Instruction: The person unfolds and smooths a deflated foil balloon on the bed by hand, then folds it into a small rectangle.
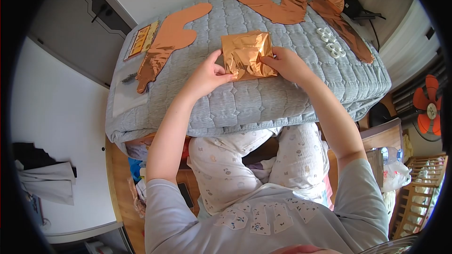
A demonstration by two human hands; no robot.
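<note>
A shiny rose-gold foil piece [248, 55], folded into a square, lies on the grey quilted cover in front of me. My left hand [213, 74] grips its lower left corner, thumb along the bottom edge and index finger up the left side. My right hand [282, 64] pinches its right edge, with the thumb on top of the foil. To the left lies a flat, uninflated foil balloon [170, 34]. Another flat foil balloon [278, 3] rests at the back, and a long narrow foil piece [343, 27] lies at the right.
Several white rings [331, 43] sit on the quilted bed cover [245, 103] at the right. At the left edge are a colourful printed pack [141, 40] and a clear plastic sheet [128, 95]. An orange-bladed fan [428, 106] stands at far right, and dark cables [358, 8] lie behind.
</note>
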